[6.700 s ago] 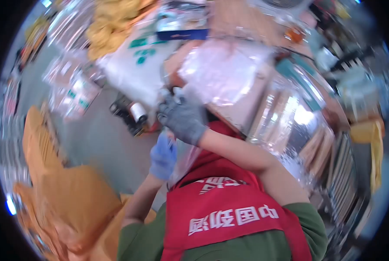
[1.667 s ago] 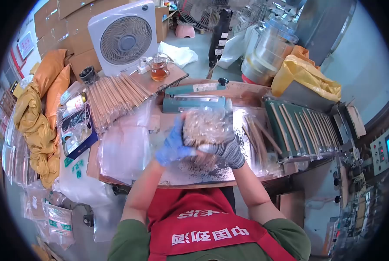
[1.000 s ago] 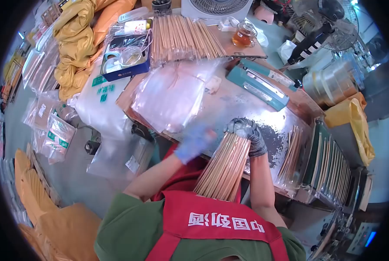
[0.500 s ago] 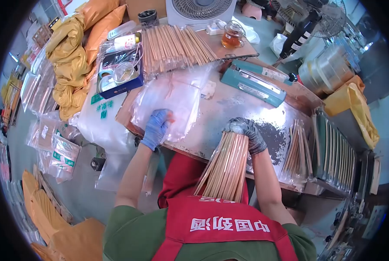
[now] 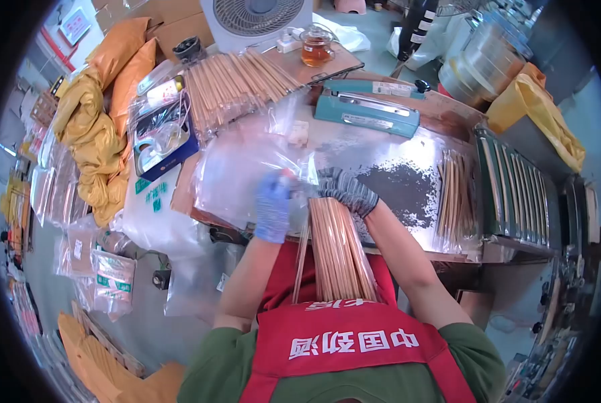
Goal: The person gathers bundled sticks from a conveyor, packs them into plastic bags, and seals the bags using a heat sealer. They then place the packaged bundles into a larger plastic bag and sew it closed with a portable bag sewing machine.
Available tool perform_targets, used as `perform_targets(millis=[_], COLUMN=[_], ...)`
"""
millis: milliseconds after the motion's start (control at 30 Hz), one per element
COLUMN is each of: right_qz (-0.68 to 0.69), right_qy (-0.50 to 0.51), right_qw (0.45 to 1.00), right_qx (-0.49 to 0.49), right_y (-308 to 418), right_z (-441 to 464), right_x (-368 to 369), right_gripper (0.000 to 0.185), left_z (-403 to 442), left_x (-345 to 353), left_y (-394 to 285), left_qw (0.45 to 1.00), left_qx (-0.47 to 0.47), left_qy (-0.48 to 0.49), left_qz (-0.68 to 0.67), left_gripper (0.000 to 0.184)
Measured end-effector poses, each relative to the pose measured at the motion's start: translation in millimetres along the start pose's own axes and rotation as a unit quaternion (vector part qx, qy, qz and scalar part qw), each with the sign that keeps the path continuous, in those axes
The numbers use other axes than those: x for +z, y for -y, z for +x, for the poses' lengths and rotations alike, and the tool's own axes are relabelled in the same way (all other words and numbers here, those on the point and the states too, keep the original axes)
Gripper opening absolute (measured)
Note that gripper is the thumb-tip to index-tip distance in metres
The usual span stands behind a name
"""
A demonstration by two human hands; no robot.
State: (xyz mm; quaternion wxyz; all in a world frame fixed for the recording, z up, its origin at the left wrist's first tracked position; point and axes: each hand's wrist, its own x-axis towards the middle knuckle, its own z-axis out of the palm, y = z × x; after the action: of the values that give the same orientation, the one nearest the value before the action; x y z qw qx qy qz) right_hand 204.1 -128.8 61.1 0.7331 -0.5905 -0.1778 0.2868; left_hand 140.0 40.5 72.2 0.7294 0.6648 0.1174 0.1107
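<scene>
My right hand (image 5: 346,191), in a dark grey striped glove, is closed around the upper ends of a bundle of thin wooden sticks (image 5: 340,248). The sticks fan down over the red apron, at the table's front edge. My left hand (image 5: 273,205), in a blue glove with bare reddish fingertips, is just left of the bundle and blurred. Its fingers seem pinched on a clear plastic bag (image 5: 306,161), whose edge rises beside the bundle. Beneath and behind it lies a stack of clear plastic bags (image 5: 230,174).
A teal bag sealer (image 5: 367,114) stands at the table's back. Bagged sticks (image 5: 240,84) lie back left, near a glass of tea (image 5: 317,48) and a blue box (image 5: 166,151). More sticks (image 5: 456,201) and a green rack (image 5: 515,188) are on the right.
My left hand has moved right from the bag stack toward the sticks, with a bag edge lifted. The bundle hangs straighter in my right hand. The camera view has shifted.
</scene>
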Motion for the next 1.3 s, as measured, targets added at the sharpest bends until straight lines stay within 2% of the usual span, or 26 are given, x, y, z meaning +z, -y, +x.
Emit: perform_targets(millis=[33, 100, 167, 233, 300, 333, 367, 400, 433, 500, 567, 667, 700, 733, 767, 833, 867, 1000, 1033, 1067, 1100, 1167, 1200, 1233, 1267, 1300], right_qz=[0.0, 0.029, 0.021, -0.216, -0.202, -0.171, -0.145, -0.133, -0.056, -0.091, -0.044, 0.06, -0.018, -0.03, -0.042, -0.101, -0.111, -0.004, 0.043, 0.106, 0.188, 0.3, 0.262, 0.228, 0.175, -0.154], right_qy=[-0.002, 0.002, 0.001, -0.091, -0.079, -0.048, -0.071, -0.078, -0.134, 0.01, -0.005, -0.01, -0.02, -0.047, -0.074, -0.115, -0.152, -0.243, -0.26, -0.272, -0.279, -0.229, -0.157, -0.088, -0.135, -0.176], right_qw=[1.0, 0.999, 0.999, 0.97, 0.976, 0.984, 0.986, 0.986, 0.989, 0.995, 0.999, 0.998, 0.996, 0.996, 0.995, 0.985, 0.98, 0.97, 0.964, 0.953, 0.935, 0.921, 0.952, 0.969, 0.975, 0.967], right_qx=[-0.005, 0.025, 0.038, -0.061, 0.034, 0.033, 0.042, 0.059, 0.022, 0.046, 0.007, 0.005, -0.081, -0.066, -0.05, -0.079, -0.07, 0.01, 0.042, 0.079, 0.111, 0.095, 0.033, -0.036, -0.025, 0.099], right_y=[-20, -17, -21, -13, 18, -23, 4, -28, -39, -23, -7, -8, -1, -1, -1, -2, -11, -35, -40, -41, -40, -55, -84, -112, -98, -117], right_z=[-3, -9, -7, -12, -22, -10, -20, -6, -7, -3, -16, -22, -26, -25, -22, -29, -35, -99, -124, -151, -184, -194, -177, -161, -148, -134], right_x=[-18, -25, -26, -15, -3, -32, -9, -32, -30, -33, -17, -21, -6, -9, -12, -10, -17, -6, 5, 23, 39, 59, 43, 26, 19, -5], right_gripper=[0.024, 0.023, 0.029, 0.033, 0.037, 0.038, 0.041, 0.039, 0.034, 0.03, 0.027, 0.025, 0.027, 0.03, 0.035, 0.038, 0.037, 0.035, 0.035, 0.035, 0.034, 0.033, 0.029, 0.026, 0.023, 0.026], left_z=[4, 12, -9, -26, -9, -6, -6, -7, -8, -4, 11, 33, 38, 36, 18, -16, -27, -28, -51, -67, -105, -128, -119, -105, -89, -70], left_x=[-8, -26, -10, 5, -26, -41, -53, -62, -69, -81, -86, -73, -62, -44, -13, 28, 40, 49, 35, 11, 3, -24, -11, -7, 5, 25], left_y=[-1, -9, -8, 23, 28, 21, 6, -10, -26, -46, -57, -50, -46, -37, -33, -26, -18, 37, 51, 59, 64, 74, 81, 73, 69, 47], left_qw=[1.0, 0.957, 0.989, 0.998, 0.885, 0.906, 0.978, 0.993, 0.943, 0.859, 0.845, 0.884, 0.893, 0.903, 0.917, 0.926, 0.922, 0.819, 0.788, 0.763, 0.737, 0.785, 0.787, 0.77, 0.812, 0.908], left_qx=[0.004, -0.086, -0.05, 0.06, -0.11, -0.085, -0.005, 0.084, 0.153, 0.167, 0.168, 0.264, 0.296, 0.322, 0.256, 0.314, 0.325, 0.438, 0.467, 0.48, 0.524, 0.407, 0.479, 0.412, 0.323, 0.196], left_qy=[0.004, -0.082, 0.017, 0.01, 0.037, 0.036, 0.047, 0.039, 0.029, 0.035, 0.013, -0.071, -0.087, -0.091, 0.018, -0.061, -0.019, 0.172, 0.147, 0.269, 0.231, 0.348, 0.244, 0.259, 0.221, 0.218], left_qz=[0.001, -0.266, -0.136, -0.032, -0.451, -0.412, -0.201, 0.077, 0.294, 0.483, 0.507, 0.38, 0.329, 0.268, 0.305, 0.199, 0.208, 0.329, 0.372, 0.34, 0.359, 0.313, 0.302, 0.413, 0.433, 0.298], left_gripper=[0.019, 0.018, 0.014, 0.01, 0.02, 0.02, 0.019, 0.019, 0.019, 0.018, 0.018, 0.013, 0.013, 0.012, 0.006, 0.009, 0.013, 0.015, 0.014, 0.02, 0.028, 0.015, 0.005, 0.018, 0.014, 0.011])
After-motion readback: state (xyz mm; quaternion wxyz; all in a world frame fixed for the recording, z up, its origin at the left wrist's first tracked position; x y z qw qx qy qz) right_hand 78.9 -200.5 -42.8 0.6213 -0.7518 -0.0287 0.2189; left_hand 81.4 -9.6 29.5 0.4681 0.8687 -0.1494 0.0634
